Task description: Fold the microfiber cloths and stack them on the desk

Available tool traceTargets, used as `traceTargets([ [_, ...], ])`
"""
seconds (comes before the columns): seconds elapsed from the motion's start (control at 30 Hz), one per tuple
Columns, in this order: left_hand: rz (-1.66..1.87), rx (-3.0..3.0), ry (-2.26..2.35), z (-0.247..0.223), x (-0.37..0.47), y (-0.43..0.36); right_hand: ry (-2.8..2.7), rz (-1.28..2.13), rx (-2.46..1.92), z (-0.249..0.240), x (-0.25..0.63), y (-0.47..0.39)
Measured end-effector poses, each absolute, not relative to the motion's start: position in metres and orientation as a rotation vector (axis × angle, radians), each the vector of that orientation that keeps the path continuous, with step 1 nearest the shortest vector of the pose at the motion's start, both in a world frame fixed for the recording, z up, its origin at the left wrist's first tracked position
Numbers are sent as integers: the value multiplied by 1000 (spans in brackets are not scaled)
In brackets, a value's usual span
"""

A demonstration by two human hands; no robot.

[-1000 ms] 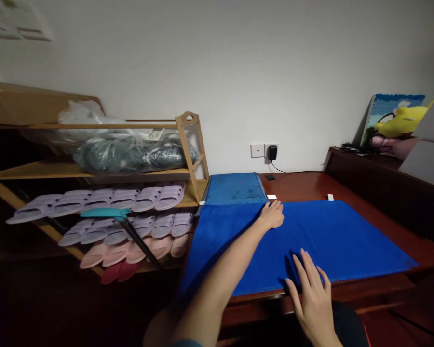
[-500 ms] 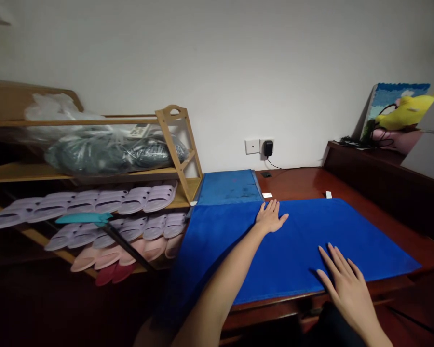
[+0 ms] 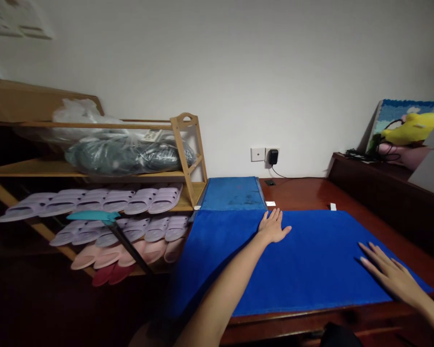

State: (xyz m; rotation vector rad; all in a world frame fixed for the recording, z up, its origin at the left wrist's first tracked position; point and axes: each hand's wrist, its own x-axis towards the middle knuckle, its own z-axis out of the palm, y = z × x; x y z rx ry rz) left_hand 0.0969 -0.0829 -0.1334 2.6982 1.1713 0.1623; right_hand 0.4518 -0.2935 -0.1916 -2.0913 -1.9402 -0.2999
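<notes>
A bright blue cloth (image 3: 304, 260) lies spread over the reddish-brown wooden table (image 3: 296, 190), its near edge along the table's front. My left hand (image 3: 274, 226) rests palm down near the cloth's far edge, fingers apart and nothing held. At the cloth's right side is my right hand (image 3: 392, 272), fingers spread and empty, low over or on the fabric. Behind the left part of the cloth lies a duller blue piece (image 3: 233, 193) with dark stains. Two small white tags (image 3: 333, 206) show at the far edge.
Left of the table stands a wooden rack (image 3: 188, 159) with rows of lilac slippers (image 3: 166, 197) and a plastic-wrapped bundle (image 3: 123, 154). A teal-topped pole (image 3: 128, 246) leans in front. A black plug (image 3: 273, 156) sits in the wall. A yellow plush toy (image 3: 412, 129) is at right.
My right hand has moved right across the cloth, toward its right edge. My left hand stays at about the same place on the cloth. The camera view has shifted slightly.
</notes>
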Motion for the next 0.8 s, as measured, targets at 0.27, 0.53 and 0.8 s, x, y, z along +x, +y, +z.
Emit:
traceTargets([
  [0.27, 161, 2674, 1176, -129, 97, -85, -2127, -370, -2099, -219, 475, -299],
  [0.53, 167, 2671, 1174, -131, 97, -85, -2139, -364, -2089, -223, 483, -296],
  [0.8, 175, 2682, 1175, -133, 97, -83, -2094, -285, -2087, -222, 476, -298],
])
